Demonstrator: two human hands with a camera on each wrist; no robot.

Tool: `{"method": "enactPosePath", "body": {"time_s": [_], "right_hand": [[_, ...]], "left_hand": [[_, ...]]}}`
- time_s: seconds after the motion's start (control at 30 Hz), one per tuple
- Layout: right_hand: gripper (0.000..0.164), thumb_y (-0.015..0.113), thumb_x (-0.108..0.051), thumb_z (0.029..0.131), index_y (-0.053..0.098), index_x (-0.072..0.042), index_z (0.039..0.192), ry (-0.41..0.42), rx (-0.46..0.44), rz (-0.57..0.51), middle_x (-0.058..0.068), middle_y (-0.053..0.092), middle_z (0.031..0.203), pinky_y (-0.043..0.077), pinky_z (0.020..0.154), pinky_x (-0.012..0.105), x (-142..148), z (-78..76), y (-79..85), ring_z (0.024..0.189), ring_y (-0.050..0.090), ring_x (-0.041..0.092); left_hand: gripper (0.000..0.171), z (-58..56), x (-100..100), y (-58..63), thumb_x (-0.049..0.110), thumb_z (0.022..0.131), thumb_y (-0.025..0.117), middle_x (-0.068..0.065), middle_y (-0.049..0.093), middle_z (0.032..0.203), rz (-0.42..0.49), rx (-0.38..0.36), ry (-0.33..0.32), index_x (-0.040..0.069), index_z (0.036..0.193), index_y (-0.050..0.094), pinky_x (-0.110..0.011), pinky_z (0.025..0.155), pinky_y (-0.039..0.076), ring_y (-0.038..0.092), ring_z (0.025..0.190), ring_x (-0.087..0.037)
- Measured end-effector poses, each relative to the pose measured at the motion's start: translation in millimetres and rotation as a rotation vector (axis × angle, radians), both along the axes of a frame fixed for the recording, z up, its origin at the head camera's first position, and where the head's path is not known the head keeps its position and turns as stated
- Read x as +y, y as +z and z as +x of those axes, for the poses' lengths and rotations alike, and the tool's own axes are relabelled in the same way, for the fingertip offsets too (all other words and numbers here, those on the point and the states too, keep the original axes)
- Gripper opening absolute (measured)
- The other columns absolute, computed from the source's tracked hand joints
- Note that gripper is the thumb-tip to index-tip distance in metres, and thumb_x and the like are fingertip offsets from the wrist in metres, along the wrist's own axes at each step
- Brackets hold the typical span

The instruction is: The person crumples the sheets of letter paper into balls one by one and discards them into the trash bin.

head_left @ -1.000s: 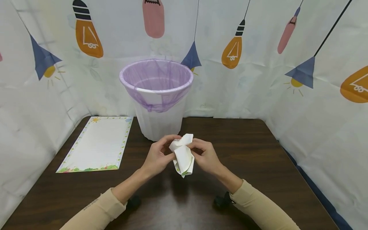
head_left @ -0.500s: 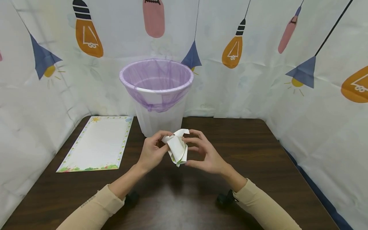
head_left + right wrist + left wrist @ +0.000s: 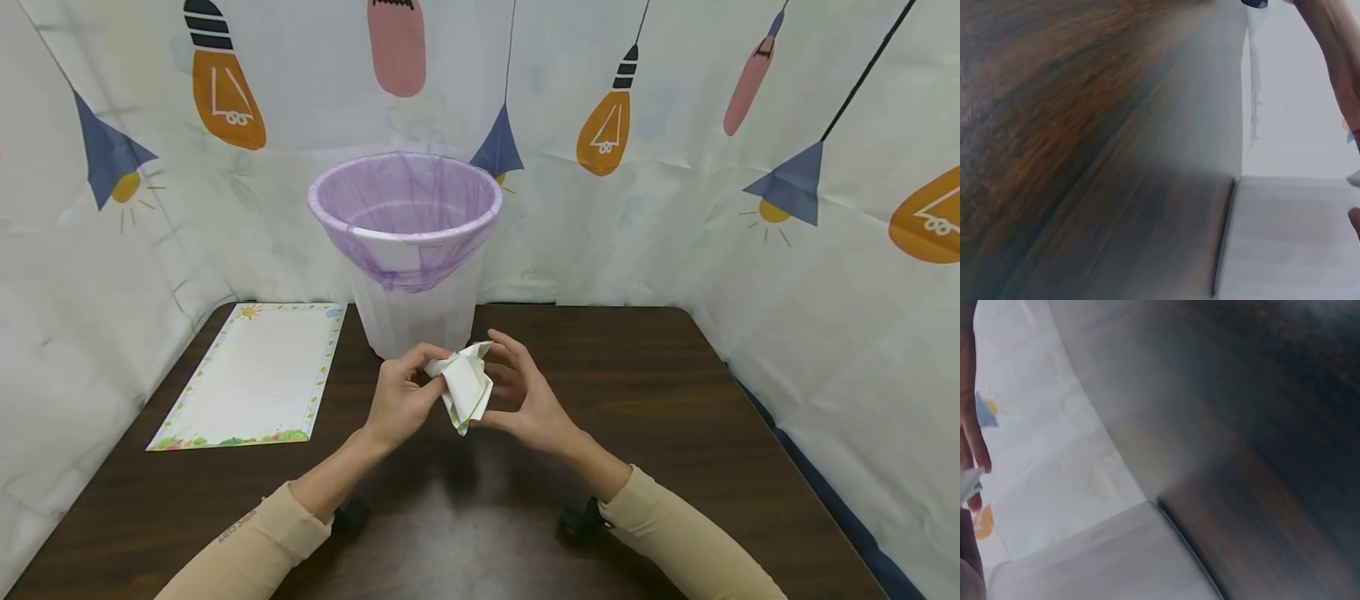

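Fingers (image 3: 432, 387) of L hand (image 3: 397, 402) pinch paper (image 3: 467, 387); R hand (image 3: 536, 412) spread beside it.
Poss. unfolds if L grip slackens.

One crumpled paper (image 3: 467, 388), one flat sheet (image 3: 251, 375), one bin (image 3: 416, 321)

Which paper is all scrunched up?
The crumpled paper between the person's hands. The other sheet is different: it lies flat on the table, left of the bin.
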State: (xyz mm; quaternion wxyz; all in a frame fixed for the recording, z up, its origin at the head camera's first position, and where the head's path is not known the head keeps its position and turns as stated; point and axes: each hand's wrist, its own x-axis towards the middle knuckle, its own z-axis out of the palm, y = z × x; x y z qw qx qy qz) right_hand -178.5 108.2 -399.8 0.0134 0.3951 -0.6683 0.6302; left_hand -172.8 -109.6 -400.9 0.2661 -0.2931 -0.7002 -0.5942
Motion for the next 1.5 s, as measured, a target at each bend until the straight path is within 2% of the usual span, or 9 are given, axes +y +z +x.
{"method": "enactPosePath", "body": {"time_s": [0.17,0.37,0.57,0.7,0.83,1.07,1.23,1.37,1.5], "right_hand": [[0.097,0.08,0.017,0.08,0.027,-0.01,0.156,0.043,-0.022,-0.033,0.019,0.043,0.148,0.053,0.097,0.048,-3,-3.3,-2.7,0.129,0.052,0.039],[0.091,0.078,0.016,0.083,0.027,-0.005,0.155,-0.011,-0.019,-0.034,0.02,0.048,0.143,0.052,0.098,0.049,-2,-5.6,-6.0,0.125,0.054,0.033],[0.082,0.078,0.012,0.085,0.034,-0.005,0.152,-0.055,-0.041,-0.065,0.022,0.052,0.136,0.055,0.095,0.041,4,-10.6,-6.9,0.12,0.058,0.03],[0.075,0.078,0.009,0.086,0.039,-0.007,0.148,-0.065,-0.079,-0.07,0.022,0.056,0.131,0.057,0.09,0.038,8,-13.8,-5.5,0.112,0.062,0.03],[0.066,0.079,0.004,0.088,0.043,-0.004,0.143,-0.09,-0.114,-0.067,0.022,0.06,0.126,0.058,0.088,0.037,9,-15.7,-4.3,0.106,0.064,0.029],[0.046,0.075,0.012,0.088,0.05,0.002,0.125,-0.142,-0.1,-0.092,0.019,0.064,0.113,0.058,0.081,0.03,4,-17.3,-5.0,0.094,0.065,0.022],[0.036,0.073,0.016,0.087,0.052,0.005,0.114,-0.212,-0.072,-0.094,0.017,0.065,0.099,0.055,0.069,0.024,-3,-17.3,-4.7,0.078,0.063,0.017],[0.032,0.075,0.012,0.087,0.058,0.003,0.112,-0.276,-0.069,-0.078,0.015,0.067,0.098,0.054,0.066,0.024,-4,-16.5,-3.4,0.075,0.062,0.016],[0.031,0.075,0.008,0.09,0.06,0.002,0.116,-0.254,-0.091,-0.063,0.014,0.068,0.102,0.054,0.069,0.025,-3,-18.0,-3.8,0.081,0.063,0.019]], "left_hand": [[0.024,1.0,7,-1.0,-0.018,0.085,0.071,-0.019,0.075,0.104,0.03,-0.019,0.032,-0.001,0.101,0.074,-0.02,0.061,0.052,0.067,0.077,-0.014],[0.025,2.4,12,-2.7,-0.009,0.093,0.07,-0.008,0.074,0.117,-0.032,-0.101,0.052,0.006,0.112,0.075,-0.022,0.064,0.049,0.065,0.081,-0.016],[0.043,6.0,8,-3.6,0.001,0.103,0.058,-0.007,0.062,0.135,-0.141,-0.178,-0.133,0.007,0.146,0.056,-0.03,0.079,0.055,0.061,0.098,-0.021],[0.075,5.8,5,-4.1,0.002,0.093,0.075,-0.007,0.051,0.14,-0.186,-0.207,-0.243,0.014,0.158,0.041,-0.037,0.095,0.053,0.054,0.115,-0.023],[0.097,5.1,6,-4.4,0.008,0.078,0.092,-0.003,0.051,0.133,-0.215,-0.227,-0.198,0.02,0.159,0.041,-0.038,0.095,0.054,0.053,0.116,-0.021],[0.08,7.7,13,-4.5,0.001,0.078,0.089,-0.009,0.058,0.116,-0.174,-0.169,-0.076,0.005,0.15,0.053,-0.045,0.085,0.059,0.059,0.105,-0.023],[0.059,7.0,17,-2.2,0.001,0.086,0.082,-0.009,0.063,0.108,-0.108,-0.13,-0.028,0.005,0.142,0.062,-0.034,0.072,0.061,0.063,0.09,-0.02],[0.049,5.6,18,-0.9,0.0,0.09,0.079,-0.011,0.065,0.111,-0.046,-0.179,-0.042,0.003,0.137,0.065,-0.028,0.07,0.059,0.065,0.089,-0.019],[0.045,5.1,18,1.2,-0.003,0.091,0.076,-0.016,0.066,0.12,0.036,-0.285,-0.107,-0.002,0.135,0.064,-0.026,0.074,0.059,0.067,0.095,-0.02]]}}
